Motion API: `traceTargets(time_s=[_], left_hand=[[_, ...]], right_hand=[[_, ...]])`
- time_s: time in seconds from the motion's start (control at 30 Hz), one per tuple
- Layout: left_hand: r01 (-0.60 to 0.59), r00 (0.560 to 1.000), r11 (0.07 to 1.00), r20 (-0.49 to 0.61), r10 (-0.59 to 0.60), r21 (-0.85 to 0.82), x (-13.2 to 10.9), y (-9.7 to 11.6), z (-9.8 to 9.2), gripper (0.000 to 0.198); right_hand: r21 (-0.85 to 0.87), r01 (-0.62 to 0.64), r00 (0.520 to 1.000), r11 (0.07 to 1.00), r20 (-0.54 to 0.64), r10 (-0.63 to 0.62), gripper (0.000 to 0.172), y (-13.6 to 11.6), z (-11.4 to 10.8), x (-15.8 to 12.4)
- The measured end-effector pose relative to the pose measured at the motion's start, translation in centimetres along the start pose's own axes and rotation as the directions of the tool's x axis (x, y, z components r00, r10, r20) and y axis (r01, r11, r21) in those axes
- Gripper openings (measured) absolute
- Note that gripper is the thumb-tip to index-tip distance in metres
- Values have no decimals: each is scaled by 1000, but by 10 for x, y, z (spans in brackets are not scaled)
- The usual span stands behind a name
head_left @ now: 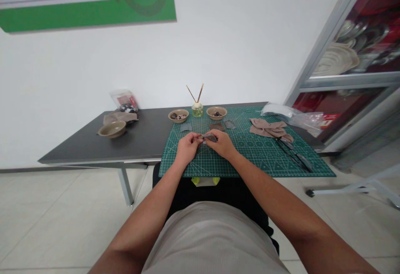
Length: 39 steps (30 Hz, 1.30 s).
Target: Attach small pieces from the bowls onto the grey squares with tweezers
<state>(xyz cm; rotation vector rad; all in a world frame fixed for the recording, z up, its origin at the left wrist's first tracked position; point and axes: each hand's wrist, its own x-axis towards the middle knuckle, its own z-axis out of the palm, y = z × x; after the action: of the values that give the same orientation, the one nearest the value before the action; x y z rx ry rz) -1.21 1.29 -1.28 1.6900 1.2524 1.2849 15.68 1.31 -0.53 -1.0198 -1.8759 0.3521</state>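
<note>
Holding a small grey piece (211,137) above the left part of the green mat (250,157), the person's right hand (222,144) grips it while the left hand (187,148) pinches its left end; farther off, a bottle (197,110) stands between a left bowl (178,121) and a right bowl (216,118)

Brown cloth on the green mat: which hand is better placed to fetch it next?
Probably the right hand: the cloth lies on that side of the green mat, and the left hand is farther off. Both hands hold a small grey piece.
</note>
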Motion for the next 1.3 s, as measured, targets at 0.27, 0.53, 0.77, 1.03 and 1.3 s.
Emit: traceTargets(time_s=[0.27, 0.53, 0.77, 1.03, 1.3], left_hand=[[-33, 999, 996, -1, 33, 87, -1, 5, -1, 12], [-25, 1000, 999, 20, 24, 48, 0, 1, -3, 13], [-11, 1000, 999, 27, 10, 38, -1, 5, -4, 15], [-12, 999, 999, 36, 10, 46, 0, 6, -3, 15], [-45, 999, 995, 31, 43, 91, 0, 6, -4, 12]], right_hand=[[-13, 13, 1000, 1000, -8, -13, 9, 0, 0, 0], [28, 8, 1000, 1000, 25, -9, 10, 0, -2, 0], [22, -1, 999, 1000, 32, 1, 11, -2, -2, 0], [44, 22, 1000, 999, 12, -23, 8, -1, -1, -1], [43, 110, 993, 993, 24, -111, 11, -1, 0, 0]])
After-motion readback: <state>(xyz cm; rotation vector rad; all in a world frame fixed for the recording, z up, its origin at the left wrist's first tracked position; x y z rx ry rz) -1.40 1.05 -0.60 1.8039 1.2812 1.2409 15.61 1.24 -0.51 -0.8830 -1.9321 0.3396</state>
